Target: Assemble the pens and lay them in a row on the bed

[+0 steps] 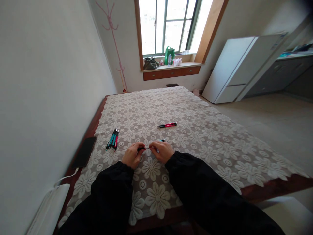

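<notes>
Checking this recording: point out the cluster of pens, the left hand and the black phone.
Cluster of pens (pixel 112 139): head view, on a teal barrel.
Left hand (pixel 132 154): head view, back of the hand.
Black phone (pixel 84 152): head view, middle of its dark face.

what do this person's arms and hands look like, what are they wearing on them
Both arms are in long, loose black sleeves, the left sleeve and right sleeve alike, plain as far as can be seen, with gathered cuffs at the wrists. The left hand and right hand are bare, with no gloves.
</notes>
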Demonstrator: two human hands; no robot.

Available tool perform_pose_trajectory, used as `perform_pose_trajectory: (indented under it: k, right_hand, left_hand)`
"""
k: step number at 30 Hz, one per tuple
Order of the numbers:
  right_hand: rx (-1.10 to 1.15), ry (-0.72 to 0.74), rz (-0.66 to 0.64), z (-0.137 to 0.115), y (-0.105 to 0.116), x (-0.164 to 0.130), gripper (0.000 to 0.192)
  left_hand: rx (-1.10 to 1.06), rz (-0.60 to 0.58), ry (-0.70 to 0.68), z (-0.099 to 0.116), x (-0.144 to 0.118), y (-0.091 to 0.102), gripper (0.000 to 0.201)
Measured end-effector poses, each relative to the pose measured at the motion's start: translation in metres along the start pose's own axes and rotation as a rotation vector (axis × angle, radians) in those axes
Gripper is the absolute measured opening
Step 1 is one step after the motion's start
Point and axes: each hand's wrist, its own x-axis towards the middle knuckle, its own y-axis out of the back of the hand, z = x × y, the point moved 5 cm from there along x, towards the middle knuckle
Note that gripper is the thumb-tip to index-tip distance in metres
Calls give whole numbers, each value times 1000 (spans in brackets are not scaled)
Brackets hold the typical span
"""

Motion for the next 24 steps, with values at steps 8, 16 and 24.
perform_pose_trajectory:
  k: [8, 16, 24]
  right_hand:
    - [3, -9, -5, 0, 0, 0, 11]
    - [3, 38, -52, -1, -3, 0, 11]
    - [-17, 71, -85, 1, -15, -1, 12]
  left_hand:
    - [46, 1, 2, -2, 0, 1, 23]
    - [20, -39, -33, 3, 0, -1, 19]
    - [2, -48, -9, -1, -1, -6, 18]
